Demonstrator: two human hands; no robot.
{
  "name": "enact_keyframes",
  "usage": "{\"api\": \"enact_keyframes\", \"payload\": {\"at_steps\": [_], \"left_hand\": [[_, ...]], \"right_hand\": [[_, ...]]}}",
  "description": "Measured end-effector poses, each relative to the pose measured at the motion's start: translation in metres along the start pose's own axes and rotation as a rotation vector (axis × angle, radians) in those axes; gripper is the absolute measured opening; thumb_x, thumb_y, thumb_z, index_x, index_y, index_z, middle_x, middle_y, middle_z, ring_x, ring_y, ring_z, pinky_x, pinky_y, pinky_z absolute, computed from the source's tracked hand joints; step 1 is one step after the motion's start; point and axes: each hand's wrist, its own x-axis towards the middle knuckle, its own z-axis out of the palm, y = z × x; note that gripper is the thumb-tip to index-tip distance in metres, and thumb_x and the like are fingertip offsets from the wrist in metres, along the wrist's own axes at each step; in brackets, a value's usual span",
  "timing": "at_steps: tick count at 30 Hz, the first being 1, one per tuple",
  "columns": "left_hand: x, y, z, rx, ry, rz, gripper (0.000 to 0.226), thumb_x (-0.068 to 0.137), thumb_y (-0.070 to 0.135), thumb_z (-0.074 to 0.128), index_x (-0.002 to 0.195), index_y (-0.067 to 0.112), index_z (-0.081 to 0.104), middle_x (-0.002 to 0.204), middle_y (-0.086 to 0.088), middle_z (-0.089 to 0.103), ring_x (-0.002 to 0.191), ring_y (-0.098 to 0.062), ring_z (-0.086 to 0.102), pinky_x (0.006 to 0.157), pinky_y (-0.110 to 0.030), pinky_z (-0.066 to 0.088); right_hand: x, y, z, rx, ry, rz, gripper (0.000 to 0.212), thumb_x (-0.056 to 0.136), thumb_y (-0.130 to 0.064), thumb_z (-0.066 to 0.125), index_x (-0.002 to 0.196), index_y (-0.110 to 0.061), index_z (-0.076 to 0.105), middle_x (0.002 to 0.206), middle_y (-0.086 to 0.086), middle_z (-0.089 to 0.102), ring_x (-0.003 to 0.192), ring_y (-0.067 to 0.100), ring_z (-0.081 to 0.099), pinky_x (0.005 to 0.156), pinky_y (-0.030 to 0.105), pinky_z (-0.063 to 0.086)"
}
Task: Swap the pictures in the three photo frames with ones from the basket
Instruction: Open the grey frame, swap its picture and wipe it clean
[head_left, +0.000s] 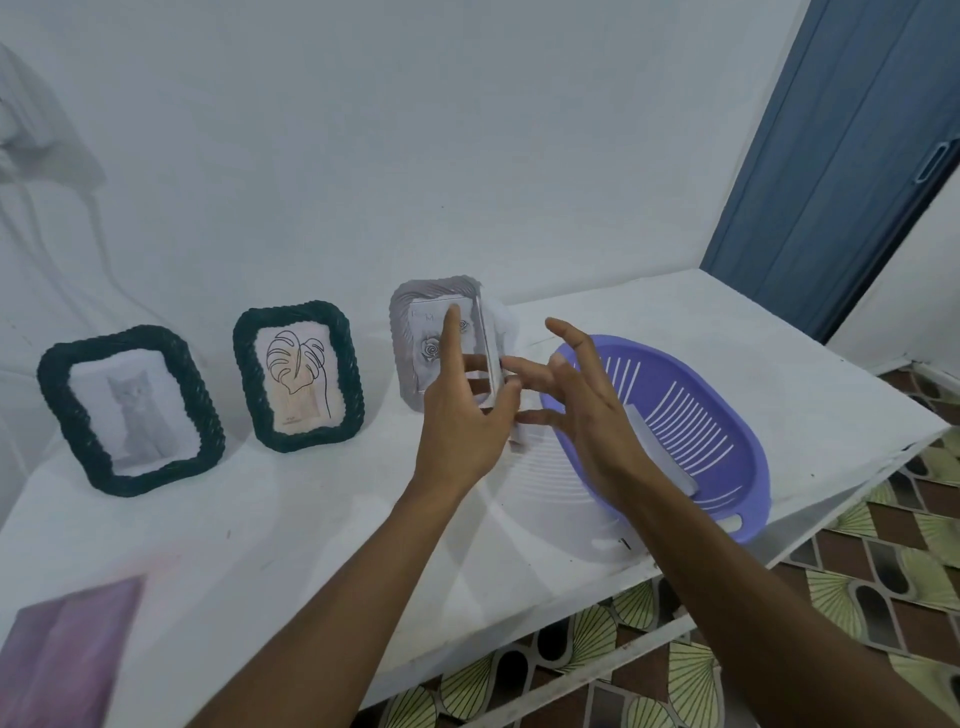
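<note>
Three photo frames stand on the white table (311, 519). A dark frame with a cat picture (130, 410) is at the left. A dark frame with a leaf drawing (298, 371) stands in the middle. The third, a pale grey frame (421, 312) with a rose picture, is at the right. My left hand (462, 410) holds this frame, index finger against its front glass. My right hand (587, 410) hovers just to its right with fingers spread, fingertips near the frame's edge. A purple basket (727, 426) lies behind my right hand, with a white picture (660, 452) in it.
A pink-purple flat object (62, 654) lies at the table's near left corner. The table's right edge drops to a patterned tile floor (883, 571). A blue door (831, 156) stands at the back right, and a white wall runs behind the frames.
</note>
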Motion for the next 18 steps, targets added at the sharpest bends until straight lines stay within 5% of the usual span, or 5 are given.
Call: {"api": "enact_keyframes", "payload": {"at_steps": [3, 7, 13, 18], "left_hand": [[0.001, -0.002, 0.001, 0.0, 0.005, 0.041, 0.087, 0.089, 0.001, 0.052, 0.151, 0.042, 0.008, 0.146, 0.006, 0.041, 0.104, -0.006, 0.057, 0.071, -0.004, 0.046], [0.001, 0.004, 0.006, -0.105, -0.033, 0.045, 0.08, 0.085, -0.009, 0.048, 0.145, 0.041, 0.032, 0.151, 0.012, 0.036, 0.126, -0.01, 0.046, 0.085, -0.013, 0.049], [0.004, 0.007, 0.039, -0.114, -0.15, 0.031, 0.065, 0.087, -0.009, 0.047, 0.135, 0.034, 0.047, 0.124, 0.045, 0.04, 0.117, 0.022, 0.038, 0.104, -0.017, 0.04], [0.003, 0.004, 0.069, -0.099, -0.239, 0.022, 0.062, 0.089, -0.005, 0.048, 0.142, 0.028, 0.042, 0.14, 0.017, 0.044, 0.131, -0.001, 0.039, 0.106, -0.01, 0.034]], "right_hand": [[-0.003, -0.003, -0.006, -0.073, 0.032, -0.071, 0.041, 0.099, -0.03, 0.051, 0.138, -0.023, 0.045, 0.111, -0.027, 0.065, 0.108, 0.01, 0.063, 0.083, 0.031, 0.055], [0.004, 0.002, -0.023, -0.324, 0.212, -0.127, 0.033, 0.094, -0.022, 0.059, 0.126, -0.03, 0.057, 0.123, -0.008, 0.054, 0.107, 0.007, 0.052, 0.083, 0.028, 0.051], [0.007, -0.003, -0.054, -0.173, 0.213, 0.007, 0.027, 0.093, -0.011, 0.058, 0.107, -0.034, 0.065, 0.112, -0.012, 0.065, 0.098, 0.014, 0.064, 0.081, 0.046, 0.059], [0.007, 0.005, -0.081, -0.21, 0.246, 0.037, 0.031, 0.094, -0.005, 0.055, 0.109, -0.03, 0.065, 0.108, -0.015, 0.066, 0.091, 0.009, 0.065, 0.077, 0.033, 0.059]]}}
